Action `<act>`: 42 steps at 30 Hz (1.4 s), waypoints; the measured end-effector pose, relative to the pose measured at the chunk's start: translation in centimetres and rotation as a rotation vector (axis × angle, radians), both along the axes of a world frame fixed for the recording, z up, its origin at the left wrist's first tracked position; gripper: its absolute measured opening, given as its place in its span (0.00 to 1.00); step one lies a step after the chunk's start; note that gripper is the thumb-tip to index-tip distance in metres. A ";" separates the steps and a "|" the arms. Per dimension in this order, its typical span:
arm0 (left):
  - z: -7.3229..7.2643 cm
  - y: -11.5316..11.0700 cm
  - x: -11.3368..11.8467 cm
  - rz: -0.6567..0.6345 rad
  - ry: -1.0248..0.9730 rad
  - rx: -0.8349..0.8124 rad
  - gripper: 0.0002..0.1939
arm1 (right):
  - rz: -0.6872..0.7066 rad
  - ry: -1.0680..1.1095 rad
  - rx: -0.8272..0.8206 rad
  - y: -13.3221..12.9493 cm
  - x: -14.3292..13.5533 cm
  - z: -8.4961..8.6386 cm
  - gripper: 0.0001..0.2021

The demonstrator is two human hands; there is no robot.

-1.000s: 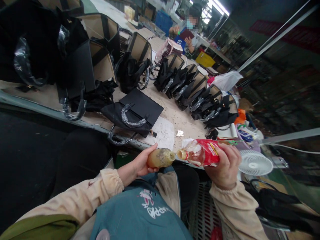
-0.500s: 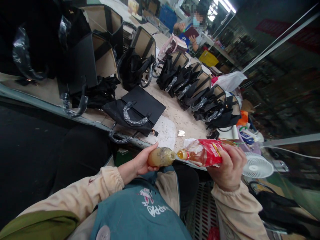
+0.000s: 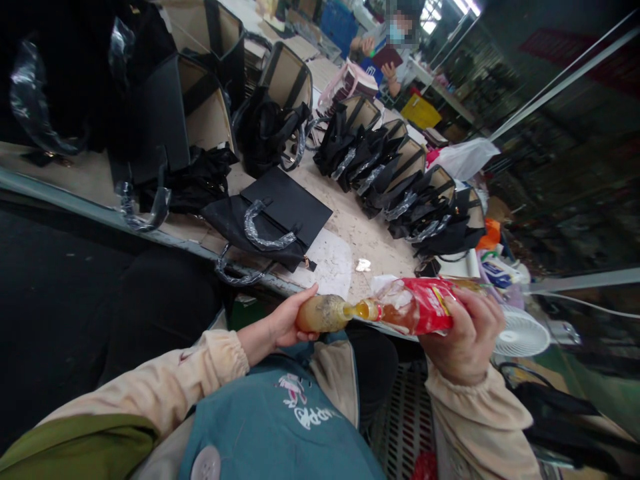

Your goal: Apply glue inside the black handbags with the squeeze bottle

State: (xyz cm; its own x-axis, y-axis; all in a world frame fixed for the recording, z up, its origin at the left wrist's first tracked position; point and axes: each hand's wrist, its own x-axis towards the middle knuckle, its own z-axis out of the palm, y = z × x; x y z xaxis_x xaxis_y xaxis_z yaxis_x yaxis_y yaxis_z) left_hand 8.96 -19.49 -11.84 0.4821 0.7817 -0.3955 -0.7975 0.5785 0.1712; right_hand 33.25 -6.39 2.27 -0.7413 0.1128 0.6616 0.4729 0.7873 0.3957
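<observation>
My left hand (image 3: 287,323) is wrapped round a small, stained bottle (image 3: 323,313) of cloudy yellowish stuff, its mouth facing right. My right hand (image 3: 467,333) grips a larger bottle with a red label (image 3: 423,305), tipped so that its neck points left. Amber liquid (image 3: 356,310) runs from the red-labelled bottle's mouth to the small bottle's mouth, across a short gap. Beyond the hands a black handbag (image 3: 280,213) with plastic-wrapped handles lies on the worktable (image 3: 350,220).
Rows of black bags (image 3: 395,173) stand on the table, with more at the left. A white fan (image 3: 523,331) is right of my right hand. A masked person (image 3: 395,50) holds a dark red item across the table. A small white scrap (image 3: 363,265) lies near the table edge.
My right hand and the red-labelled bottle have shifted slightly right. Amber liquid now bridges the two bottle mouths. My left hand stays nearly where it was.
</observation>
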 end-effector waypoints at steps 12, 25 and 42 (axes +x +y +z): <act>-0.4 0.2 0.1 0.007 -0.015 0.000 0.29 | -0.031 -0.018 0.042 -0.1 0.2 1.4 0.27; -0.2 0.1 0.1 -0.011 -0.021 0.015 0.30 | 0.038 -0.069 0.087 -0.3 0.1 2.7 0.29; -0.1 0.0 0.3 -0.026 0.017 -0.018 0.30 | 0.009 -0.098 0.095 -0.7 0.2 3.4 0.27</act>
State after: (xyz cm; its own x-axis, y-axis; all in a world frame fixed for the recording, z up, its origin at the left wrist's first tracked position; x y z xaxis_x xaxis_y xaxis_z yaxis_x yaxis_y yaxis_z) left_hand 9.25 -19.48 -11.91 0.4951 0.7620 -0.4174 -0.7795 0.6018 0.1738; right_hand 33.43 -7.10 5.67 -0.8037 0.0463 0.5933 0.4213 0.7483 0.5124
